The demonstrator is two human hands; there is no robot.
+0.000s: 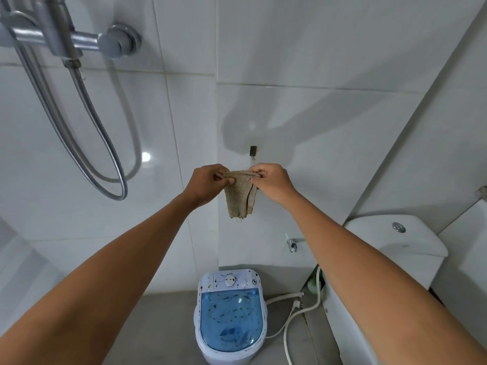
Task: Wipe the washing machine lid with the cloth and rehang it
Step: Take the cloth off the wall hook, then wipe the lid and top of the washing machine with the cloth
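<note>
A small tan knitted cloth (240, 194) hangs in the air in front of the white tiled wall, held by its top edge. My left hand (208, 181) pinches its left corner and my right hand (271, 180) pinches its right corner. Just above the cloth, a small dark hook (253, 151) is fixed to the wall. Far below on the floor stands a small washing machine (230, 314) with a blue see-through lid (232, 317), which is closed.
A chrome shower fitting (79, 40) and its looping hose (105, 159) hang on the wall at left. A white toilet cistern (395, 238) stands at right. A tap (292, 243) juts from the wall below the cloth. White hoses (290, 320) lie on the grey floor.
</note>
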